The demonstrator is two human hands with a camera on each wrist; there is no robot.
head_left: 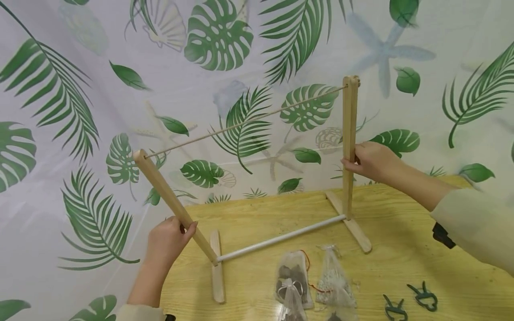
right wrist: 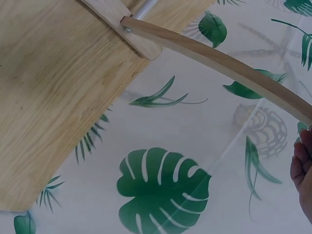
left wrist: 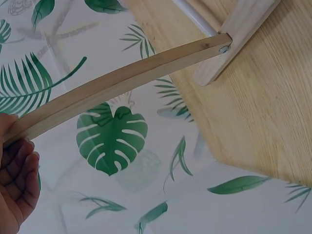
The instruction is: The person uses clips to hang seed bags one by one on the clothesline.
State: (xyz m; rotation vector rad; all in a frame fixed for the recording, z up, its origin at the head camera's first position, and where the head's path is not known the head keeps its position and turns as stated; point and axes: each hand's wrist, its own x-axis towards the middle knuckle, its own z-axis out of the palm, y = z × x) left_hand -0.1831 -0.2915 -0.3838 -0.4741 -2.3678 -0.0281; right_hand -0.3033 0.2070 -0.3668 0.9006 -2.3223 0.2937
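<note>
A wooden stand with two upright posts spans the head view. A thin rope (head_left: 245, 121) runs between the post tops, and a white rod (head_left: 281, 237) joins them low down. My left hand (head_left: 166, 240) grips the left post (head_left: 170, 198) below its middle; that post leans to the left in the head view. Around the right post (head_left: 348, 133) my right hand (head_left: 375, 160) has its thumb and fingers, about halfway up. Each post stands on a flat wooden foot, the left foot (head_left: 217, 272) and the right foot (head_left: 355, 229), both on the table.
Several sheer drawstring bags (head_left: 295, 281) with dark or pale contents lie on the wooden table (head_left: 249, 285) in front of the stand. Two dark green clips (head_left: 423, 298) lie to their right. A leaf-patterned cloth (head_left: 249, 53) hangs behind the table.
</note>
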